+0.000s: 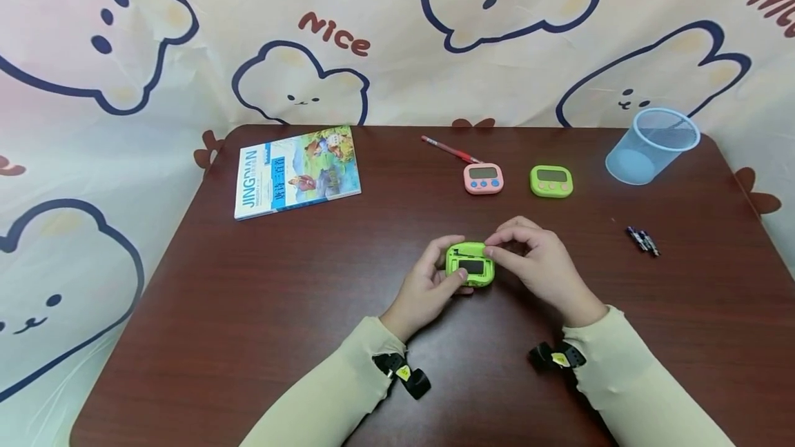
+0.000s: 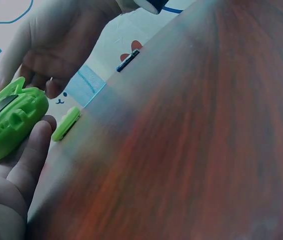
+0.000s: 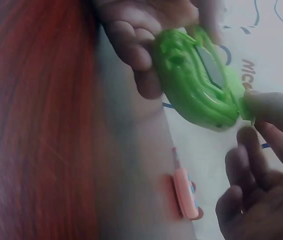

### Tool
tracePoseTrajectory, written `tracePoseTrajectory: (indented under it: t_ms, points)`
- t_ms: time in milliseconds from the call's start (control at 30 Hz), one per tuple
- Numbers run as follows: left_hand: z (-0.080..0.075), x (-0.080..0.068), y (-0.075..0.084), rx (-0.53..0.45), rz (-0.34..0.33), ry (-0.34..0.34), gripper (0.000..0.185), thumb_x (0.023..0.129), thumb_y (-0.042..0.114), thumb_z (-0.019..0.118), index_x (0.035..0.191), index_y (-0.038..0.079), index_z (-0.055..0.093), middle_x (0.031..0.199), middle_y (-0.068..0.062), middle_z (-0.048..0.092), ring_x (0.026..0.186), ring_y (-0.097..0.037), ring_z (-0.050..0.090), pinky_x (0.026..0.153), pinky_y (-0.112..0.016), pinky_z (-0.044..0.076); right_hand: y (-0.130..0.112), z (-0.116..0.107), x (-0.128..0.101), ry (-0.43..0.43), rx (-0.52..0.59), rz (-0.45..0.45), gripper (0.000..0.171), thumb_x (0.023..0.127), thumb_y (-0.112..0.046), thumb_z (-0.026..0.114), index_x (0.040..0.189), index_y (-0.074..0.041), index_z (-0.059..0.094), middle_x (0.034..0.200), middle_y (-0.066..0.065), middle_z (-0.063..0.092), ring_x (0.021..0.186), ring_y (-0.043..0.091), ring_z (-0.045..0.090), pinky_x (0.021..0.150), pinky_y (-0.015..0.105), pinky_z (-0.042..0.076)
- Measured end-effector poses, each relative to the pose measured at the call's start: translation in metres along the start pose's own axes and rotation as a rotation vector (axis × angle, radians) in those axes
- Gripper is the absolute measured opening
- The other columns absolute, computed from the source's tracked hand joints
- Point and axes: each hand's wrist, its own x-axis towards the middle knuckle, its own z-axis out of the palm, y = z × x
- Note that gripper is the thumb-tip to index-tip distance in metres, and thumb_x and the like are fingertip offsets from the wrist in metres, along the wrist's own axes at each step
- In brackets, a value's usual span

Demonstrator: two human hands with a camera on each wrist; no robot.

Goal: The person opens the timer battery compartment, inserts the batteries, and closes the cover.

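Note:
A bright green digital timer (image 1: pixel 470 266), with a dark rectangular panel on its upward face, is held above the table between both hands. My left hand (image 1: pixel 428 285) grips it from the left side, thumb on the near edge and fingers around the body. My right hand (image 1: pixel 546 267) is at the timer's upper right corner. In the right wrist view, its thumb and forefinger pinch a thin green flap (image 3: pixel 242 102) that stands out from the timer's edge; the other fingers are bent and free. The flap's exact kind is hard to tell.
Beyond the hands lie a pink timer (image 1: pixel 484 179), a red pencil (image 1: pixel 450 148) and another green timer (image 1: pixel 551 181). To the right are small dark batteries (image 1: pixel 642 241) and a blue mesh-like cup (image 1: pixel 646 150). A picture book (image 1: pixel 298 172) lies at the back left.

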Motion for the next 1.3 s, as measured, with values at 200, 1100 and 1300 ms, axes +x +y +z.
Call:
tracePoseTrajectory:
  t_ms: [200, 1100, 1300]
  points:
    - [0.001, 0.001, 0.0, 0.008, -0.004, 0.014, 0.041, 0.105, 0.002, 0.049, 0.144, -0.003, 0.039, 0.125, -0.027, 0.057, 0.091, -0.025, 0.069, 0.076, -0.046, 0.062, 0.004, 0.01, 0.0, 0.021, 0.049, -0.023, 0.006, 0.09, -0.018, 0.077, 0.095, -0.015, 0.077, 0.1, -0.003, 0.067, 0.091, 0.011, 0.059, 0.072, 0.022, 0.048]
    - [0.001, 0.007, 0.004, -0.054, -0.107, 0.148, 0.034, 0.107, 0.014, 0.048, 0.134, -0.005, 0.054, 0.105, -0.021, 0.063, 0.073, -0.019, 0.069, 0.066, -0.041, 0.063, 0.014, 0.045, -0.015, 0.063, 0.532, 0.289, 0.03, 0.104, -0.016, 0.057, 0.114, 0.011, 0.063, 0.104, 0.015, 0.064, 0.074, 0.017, 0.068, 0.063, 0.039, 0.063]
    - [0.0, 0.007, 0.003, -0.049, -0.109, 0.148, 0.032, 0.106, 0.009, 0.047, 0.134, -0.005, 0.055, 0.109, -0.023, 0.065, 0.073, -0.02, 0.069, 0.065, -0.043, 0.063, 0.015, 0.047, -0.016, 0.07, 0.52, 0.293, 0.028, 0.104, -0.014, 0.057, 0.116, 0.01, 0.064, 0.102, 0.014, 0.066, 0.073, 0.015, 0.067, 0.064, 0.034, 0.062]
